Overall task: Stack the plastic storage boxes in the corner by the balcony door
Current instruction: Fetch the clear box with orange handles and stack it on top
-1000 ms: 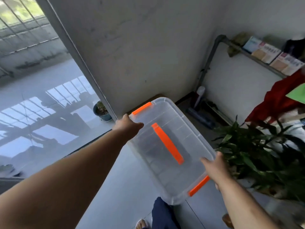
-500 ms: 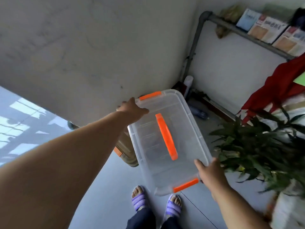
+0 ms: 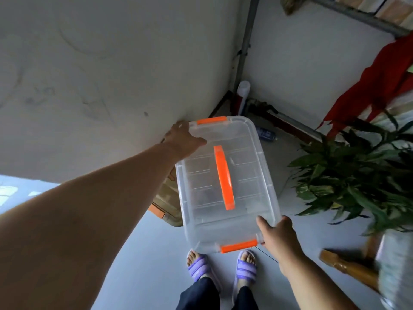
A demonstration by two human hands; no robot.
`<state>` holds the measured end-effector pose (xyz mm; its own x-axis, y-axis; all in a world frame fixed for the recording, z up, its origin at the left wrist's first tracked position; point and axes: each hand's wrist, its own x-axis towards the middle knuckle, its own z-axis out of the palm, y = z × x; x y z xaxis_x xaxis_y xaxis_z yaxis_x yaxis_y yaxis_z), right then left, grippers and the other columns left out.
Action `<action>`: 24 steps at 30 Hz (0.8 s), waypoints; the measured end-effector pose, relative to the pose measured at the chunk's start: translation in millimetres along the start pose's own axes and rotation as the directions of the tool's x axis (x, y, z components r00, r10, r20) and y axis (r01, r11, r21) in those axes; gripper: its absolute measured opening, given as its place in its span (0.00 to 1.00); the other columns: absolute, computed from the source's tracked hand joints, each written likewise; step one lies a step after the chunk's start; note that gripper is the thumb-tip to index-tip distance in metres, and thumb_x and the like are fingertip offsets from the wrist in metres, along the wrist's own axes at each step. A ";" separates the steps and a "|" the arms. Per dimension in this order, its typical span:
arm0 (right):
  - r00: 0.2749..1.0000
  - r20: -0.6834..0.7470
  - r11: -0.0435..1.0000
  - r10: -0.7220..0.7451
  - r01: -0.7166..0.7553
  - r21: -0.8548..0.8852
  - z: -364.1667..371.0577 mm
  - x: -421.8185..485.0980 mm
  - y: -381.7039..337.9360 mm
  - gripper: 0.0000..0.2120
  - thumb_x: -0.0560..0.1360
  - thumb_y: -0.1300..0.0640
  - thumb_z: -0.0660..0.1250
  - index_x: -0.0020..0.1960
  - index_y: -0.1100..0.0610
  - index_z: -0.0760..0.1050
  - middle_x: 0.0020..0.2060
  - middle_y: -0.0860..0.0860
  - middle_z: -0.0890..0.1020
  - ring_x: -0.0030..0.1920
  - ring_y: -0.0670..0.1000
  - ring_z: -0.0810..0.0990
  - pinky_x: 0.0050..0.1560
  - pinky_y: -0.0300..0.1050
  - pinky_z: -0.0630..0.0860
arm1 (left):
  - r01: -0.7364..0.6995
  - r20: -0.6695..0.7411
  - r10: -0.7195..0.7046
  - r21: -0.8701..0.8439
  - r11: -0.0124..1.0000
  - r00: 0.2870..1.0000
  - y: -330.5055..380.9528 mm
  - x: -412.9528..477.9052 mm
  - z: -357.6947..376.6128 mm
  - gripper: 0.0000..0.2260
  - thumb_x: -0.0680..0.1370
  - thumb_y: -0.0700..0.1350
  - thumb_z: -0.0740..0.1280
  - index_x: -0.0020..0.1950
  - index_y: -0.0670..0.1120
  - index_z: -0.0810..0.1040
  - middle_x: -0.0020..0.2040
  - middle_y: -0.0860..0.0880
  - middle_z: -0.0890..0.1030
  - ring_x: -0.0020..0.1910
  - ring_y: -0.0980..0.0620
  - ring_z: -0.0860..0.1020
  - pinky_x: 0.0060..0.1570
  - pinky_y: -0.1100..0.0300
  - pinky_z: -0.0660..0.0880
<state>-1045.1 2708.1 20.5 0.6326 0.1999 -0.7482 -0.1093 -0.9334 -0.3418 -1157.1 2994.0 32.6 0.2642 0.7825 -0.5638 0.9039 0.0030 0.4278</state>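
Note:
I carry a clear plastic storage box [image 3: 243, 186] with an orange lid handle and orange end clips, held level above the floor. My left hand [image 3: 182, 139] grips its far left corner, thumb on the lid. My right hand [image 3: 276, 233] grips the near right corner beside the orange clip. Below the box's left side, against the wall, part of a second storage box [image 3: 166, 202] with an orange clip shows on the floor, mostly hidden by the carried one.
A grey wall runs along the left and meets a white wall at the corner, where a pipe [image 3: 244, 48] and a white bottle [image 3: 243, 95] stand. A leafy potted plant [image 3: 353, 177] crowds the right. A blue bottle [image 3: 264, 133] lies on the floor. My sandalled feet [image 3: 221, 266] stand below.
The view has tilted down and right, away from the balcony glass. The box has turned more lengthwise in front of me and now hangs over the box on the floor.

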 end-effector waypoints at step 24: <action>0.969 0.229 0.952 -0.088 0.150 -0.268 65.5 -46.5 -67.0 0.32 0.77 0.43 0.63 0.69 0.66 0.63 0.61 0.61 0.74 0.58 0.61 0.76 0.56 0.51 0.74 | 0.681 0.659 -0.405 -0.724 -0.113 0.633 -106.3 -173.8 41.0 0.28 0.82 0.50 0.61 0.77 0.37 0.59 0.69 0.30 0.71 0.68 0.33 0.70 0.67 0.42 0.65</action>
<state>-1117.4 2780.8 40.9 0.4476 0.3446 -0.8252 0.1965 -0.9381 -0.2851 -1285.3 2832.1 56.2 0.0229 0.0838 -0.9962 -0.1660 0.9830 0.0789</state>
